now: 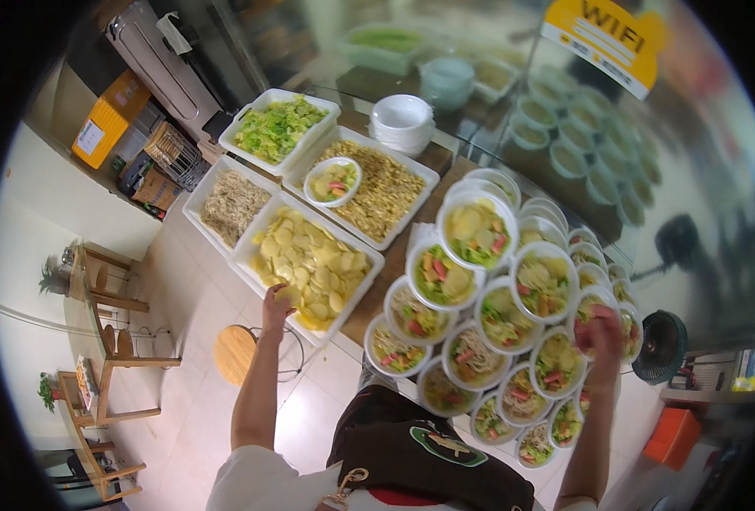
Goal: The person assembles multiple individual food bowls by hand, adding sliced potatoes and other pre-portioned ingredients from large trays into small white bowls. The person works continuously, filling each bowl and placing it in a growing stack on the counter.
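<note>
At the near edge of a white tray [365, 294] of pale yellow potato slices [309, 264], my left hand [277, 308] has its fingers closed around a slice or two. On the right, my right hand [600, 334] is over the crowded white bowls, its fingers curled and smeared by motion; whether it holds anything is unclear. The bowls are stacked and overlapping, with chopped lettuce, potato slices, pale shreds and pink pieces inside. A bowl of potato slices and lettuce [478, 230] sits high on the pile, and another filled bowl [543, 284] lies nearer my right hand.
Beyond the potatoes are trays of chopped lettuce [280, 128], pale shreds [231, 204] and golden-brown bits [377, 183], the last with a filled bowl [332, 181] standing in it. Empty white bowls [401, 123] are stacked by a glass pane. A round wooden stool [235, 353] stands below left.
</note>
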A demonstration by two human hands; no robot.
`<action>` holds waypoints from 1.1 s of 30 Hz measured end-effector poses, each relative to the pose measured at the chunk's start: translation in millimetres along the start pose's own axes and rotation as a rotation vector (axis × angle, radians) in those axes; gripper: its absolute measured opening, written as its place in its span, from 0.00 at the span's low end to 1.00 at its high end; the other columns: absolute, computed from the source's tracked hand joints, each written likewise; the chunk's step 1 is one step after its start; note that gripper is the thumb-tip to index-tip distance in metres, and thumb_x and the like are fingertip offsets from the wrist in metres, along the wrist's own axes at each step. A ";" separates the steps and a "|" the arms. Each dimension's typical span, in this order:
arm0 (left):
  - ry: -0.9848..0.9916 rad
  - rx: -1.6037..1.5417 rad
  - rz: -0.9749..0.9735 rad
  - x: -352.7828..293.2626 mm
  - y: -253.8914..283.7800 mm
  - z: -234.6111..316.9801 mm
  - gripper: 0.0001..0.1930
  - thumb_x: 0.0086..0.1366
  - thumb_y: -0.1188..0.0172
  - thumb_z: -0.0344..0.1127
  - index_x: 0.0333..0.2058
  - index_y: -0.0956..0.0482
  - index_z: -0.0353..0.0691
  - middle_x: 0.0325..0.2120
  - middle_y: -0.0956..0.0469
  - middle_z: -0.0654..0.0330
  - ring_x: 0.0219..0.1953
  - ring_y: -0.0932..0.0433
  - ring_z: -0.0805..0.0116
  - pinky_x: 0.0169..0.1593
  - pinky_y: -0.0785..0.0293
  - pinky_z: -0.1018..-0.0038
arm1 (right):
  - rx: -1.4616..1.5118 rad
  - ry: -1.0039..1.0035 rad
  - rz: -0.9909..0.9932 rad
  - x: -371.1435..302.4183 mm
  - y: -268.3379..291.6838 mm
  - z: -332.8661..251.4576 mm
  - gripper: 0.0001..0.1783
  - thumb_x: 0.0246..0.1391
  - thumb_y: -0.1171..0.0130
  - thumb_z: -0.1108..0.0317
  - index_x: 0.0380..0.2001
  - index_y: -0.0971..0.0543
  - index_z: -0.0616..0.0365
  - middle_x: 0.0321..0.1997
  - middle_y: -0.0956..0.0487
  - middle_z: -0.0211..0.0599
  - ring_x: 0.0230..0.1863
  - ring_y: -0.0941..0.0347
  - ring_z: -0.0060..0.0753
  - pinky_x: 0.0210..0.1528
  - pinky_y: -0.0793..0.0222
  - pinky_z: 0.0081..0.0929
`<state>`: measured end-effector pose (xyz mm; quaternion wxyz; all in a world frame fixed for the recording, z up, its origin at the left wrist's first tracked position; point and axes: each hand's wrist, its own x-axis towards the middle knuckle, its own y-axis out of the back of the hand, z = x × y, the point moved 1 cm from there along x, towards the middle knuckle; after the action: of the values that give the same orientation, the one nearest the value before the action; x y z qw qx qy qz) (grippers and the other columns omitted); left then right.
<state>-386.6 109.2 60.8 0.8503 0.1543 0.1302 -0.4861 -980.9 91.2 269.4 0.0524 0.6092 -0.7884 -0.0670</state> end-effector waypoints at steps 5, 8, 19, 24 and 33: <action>-0.041 -0.069 -0.143 72.0 -7.5 -5.6 0.17 0.57 0.51 0.23 0.47 0.32 0.40 0.39 0.27 0.59 0.36 0.26 0.72 0.32 0.25 0.78 | 0.381 -0.601 -0.645 17.4 -274.6 43.9 0.16 0.58 0.50 0.64 0.48 0.30 0.57 0.34 0.23 0.39 0.34 0.24 0.32 0.37 0.26 0.26; -0.010 -0.050 -0.228 72.3 -6.8 -2.5 0.16 0.58 0.48 0.25 0.47 0.32 0.40 0.36 0.27 0.59 0.34 0.27 0.73 0.32 0.26 0.78 | 0.508 -0.638 -0.734 71.8 -416.3 88.6 0.15 0.56 0.47 0.63 0.42 0.31 0.61 0.36 0.25 0.43 0.35 0.24 0.37 0.37 0.26 0.28; 0.243 -0.135 -0.472 37.0 5.4 -13.1 0.18 0.57 0.47 0.28 0.48 0.34 0.42 0.38 0.30 0.61 0.35 0.30 0.73 0.35 0.30 0.77 | 0.475 -0.831 -0.045 161.9 -587.8 161.7 0.13 0.57 0.54 0.68 0.45 0.31 0.57 0.35 0.24 0.47 0.24 0.24 0.40 0.20 0.23 0.33; 0.212 -0.118 -0.485 77.6 15.9 -11.6 0.19 0.58 0.49 0.27 0.49 0.34 0.45 0.43 0.32 0.60 0.38 0.30 0.71 0.35 0.30 0.77 | 0.692 -0.785 -0.183 106.0 -494.8 88.7 0.12 0.51 0.51 0.72 0.39 0.29 0.65 0.27 0.24 0.43 0.20 0.25 0.34 0.21 0.24 0.26; 0.238 0.175 -0.495 136.9 5.3 -3.2 0.16 0.60 0.47 0.30 0.47 0.34 0.50 0.42 0.29 0.64 0.38 0.28 0.71 0.33 0.31 0.78 | 0.609 -0.212 0.271 -21.2 -83.8 21.1 0.11 0.52 0.51 0.66 0.36 0.26 0.60 0.24 0.25 0.34 0.22 0.29 0.20 0.25 0.31 0.18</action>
<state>-314.7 5.4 7.8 0.6678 0.2466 0.2202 -0.6669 -899.1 91.7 234.4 -0.2055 0.4762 -0.8471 0.1158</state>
